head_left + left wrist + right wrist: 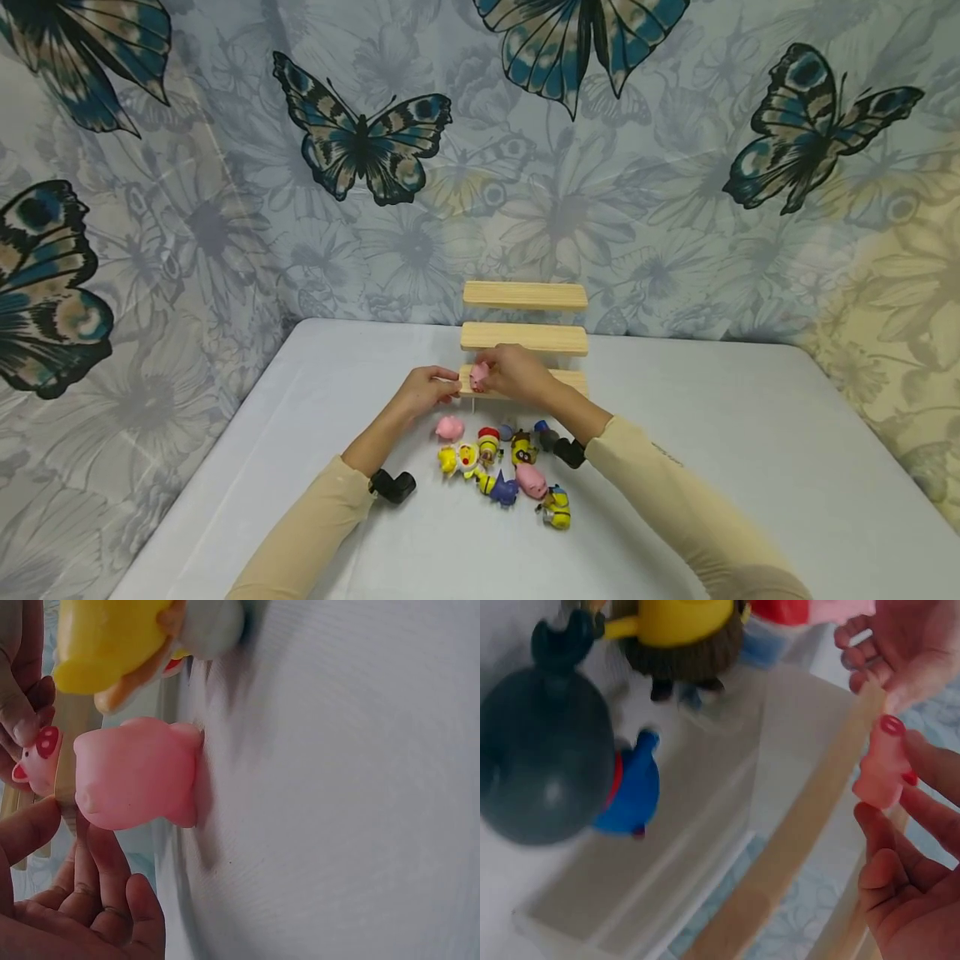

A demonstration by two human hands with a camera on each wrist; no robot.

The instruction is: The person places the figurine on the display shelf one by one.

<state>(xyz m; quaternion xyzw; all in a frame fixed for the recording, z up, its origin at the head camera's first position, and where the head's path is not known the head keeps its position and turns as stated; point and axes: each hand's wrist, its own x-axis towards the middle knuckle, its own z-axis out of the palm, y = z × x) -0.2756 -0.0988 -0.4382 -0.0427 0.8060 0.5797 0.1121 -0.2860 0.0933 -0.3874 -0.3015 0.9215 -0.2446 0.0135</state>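
My right hand (pixel 521 373) pinches a small pink pig figurine (pixel 478 377) between thumb and fingers, over the left end of the lowest wooden shelf board (pixel 572 382). Red snout and ears show on this pig (pixel 39 761) in the left wrist view. At the same board's left end, my left hand (pixel 427 390) grips the edge, thumb on top and fingers below. The right wrist view has the pig (pixel 883 769) upright at the board (pixel 810 814). A larger pink pig (pixel 450 428) stands on the table just in front of the left hand.
Two higher boards, a middle one (pixel 523 337) and a top one (pixel 525 295), rise behind. Several figurines lie in front of the shelf, among them a pink pig (pixel 532 481) and a yellow figure (pixel 556 507). A patterned cloth wall (pixel 420 250) backs the white table (pixel 675 433).
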